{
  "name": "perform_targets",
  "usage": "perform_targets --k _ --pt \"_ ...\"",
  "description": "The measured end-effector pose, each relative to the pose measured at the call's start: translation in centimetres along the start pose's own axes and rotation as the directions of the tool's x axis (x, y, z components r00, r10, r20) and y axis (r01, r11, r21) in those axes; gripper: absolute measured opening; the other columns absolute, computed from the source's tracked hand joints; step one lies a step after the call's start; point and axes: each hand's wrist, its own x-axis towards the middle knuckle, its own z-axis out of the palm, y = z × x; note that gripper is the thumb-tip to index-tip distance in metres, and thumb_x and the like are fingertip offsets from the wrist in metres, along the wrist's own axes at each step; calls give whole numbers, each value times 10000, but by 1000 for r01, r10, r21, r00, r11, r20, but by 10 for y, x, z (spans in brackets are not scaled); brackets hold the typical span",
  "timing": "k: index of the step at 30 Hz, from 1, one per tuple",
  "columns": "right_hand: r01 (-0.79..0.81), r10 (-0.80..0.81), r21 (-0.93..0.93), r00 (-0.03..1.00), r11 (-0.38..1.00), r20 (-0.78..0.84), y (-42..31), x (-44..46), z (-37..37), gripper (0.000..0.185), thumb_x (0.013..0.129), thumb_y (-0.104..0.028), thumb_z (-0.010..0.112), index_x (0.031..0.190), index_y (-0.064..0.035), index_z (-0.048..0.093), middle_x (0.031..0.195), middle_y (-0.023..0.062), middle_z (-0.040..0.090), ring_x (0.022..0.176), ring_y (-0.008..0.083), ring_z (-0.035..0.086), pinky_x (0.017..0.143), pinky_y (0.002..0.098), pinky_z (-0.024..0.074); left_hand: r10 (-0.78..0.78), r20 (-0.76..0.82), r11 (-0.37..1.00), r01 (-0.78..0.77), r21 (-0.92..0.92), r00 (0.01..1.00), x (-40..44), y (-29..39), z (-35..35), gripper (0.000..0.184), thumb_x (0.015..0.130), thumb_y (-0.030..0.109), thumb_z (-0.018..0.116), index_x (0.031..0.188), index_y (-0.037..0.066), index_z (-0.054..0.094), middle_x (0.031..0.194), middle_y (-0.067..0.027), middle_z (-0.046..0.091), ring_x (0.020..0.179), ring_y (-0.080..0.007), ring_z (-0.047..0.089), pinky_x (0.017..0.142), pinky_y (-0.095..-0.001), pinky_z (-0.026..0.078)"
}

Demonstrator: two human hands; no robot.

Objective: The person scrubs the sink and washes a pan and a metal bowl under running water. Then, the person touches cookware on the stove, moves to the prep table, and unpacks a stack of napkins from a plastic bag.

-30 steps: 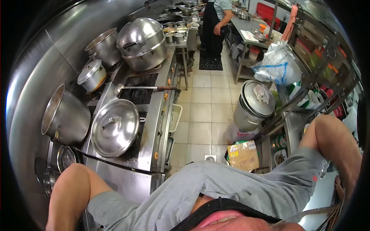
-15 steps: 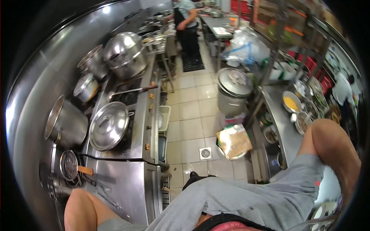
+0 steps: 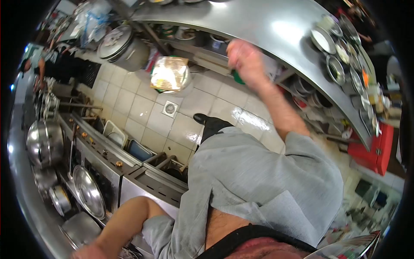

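My right hand [image 3: 245, 60] is raised in front of the near edge of a long steel counter [image 3: 258, 21]. Motion smears its fingers, so whether it holds anything cannot be made out. At the lower left my left hand [image 3: 89, 251] is cut off by the frame edge and blurred. It is close to a large steel pot [image 3: 81, 229] beside the stove. A shiny round lid [image 3: 88, 192] lies on the stove a little farther up.
A big lidded bin [image 3: 129, 54] and a piece of cardboard [image 3: 169, 73] stand on the tiled floor, near a drain [image 3: 170, 108]. Bowls [image 3: 323, 40] crowd the counter's right end, above a red box [image 3: 373, 149]. A co-worker [image 3: 56, 64] is at the far left.
My view has swung to the right, so the stove now sits lower left and the counter across the top. My right forearm and hand have come into view.
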Motion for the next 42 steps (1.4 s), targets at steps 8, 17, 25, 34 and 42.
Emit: perform_targets --k 8,17,25,34,42 --pt "-445 320 -485 892 753 -321 202 -180 -126 329 891 -306 484 750 -13 527 622 121 500 553 194 486 546 378 413 -732 -114 648 637 -417 671 -118 -28 102 465 906 249 480 1261 -39 396 870 -110 554 759 -247 511 803 -455 405" --pt "-462 516 -768 832 444 -203 193 -166 -271 403 687 -98 638 1066 -54 508 1038 218 582 955 358 567 831 407 447 -862 236 -386 883 266 -448 -386 47 255 442 857 213 609 1234 23 479 825 -65 607 720 -135 555 712 -267 437" --pt "-456 845 -890 468 -18 -257 258 -214 -362 605 722 -158 684 1274 -63 457 1208 201 538 1143 313 501 961 368 400 -381 343 -919 391 -41 -859 -503 156 334 557 844 285 633 1292 40 410 1028 -55 572 805 -139 555 668 -275 455" --pt "-294 415 -905 897 306 -151 279 -106 -290 446 802 -92 601 1230 -32 493 1107 161 527 948 237 539 815 343 460 -179 575 -935 -44 -352 -798 -595 217 391 614 878 329 593 1375 117 302 1154 -41 503 918 -154 522 755 -361 453" --pt "-309 -106 -750 887 584 -449 284 -13 -315 449 817 -89 620 1235 -13 473 1052 64 532 896 137 525 823 265 428 -243 618 -637 -358 -683 -748 -654 271 398 597 901 448 485 1383 157 288 1380 -118 344 1229 -304 373 931 -551 374"
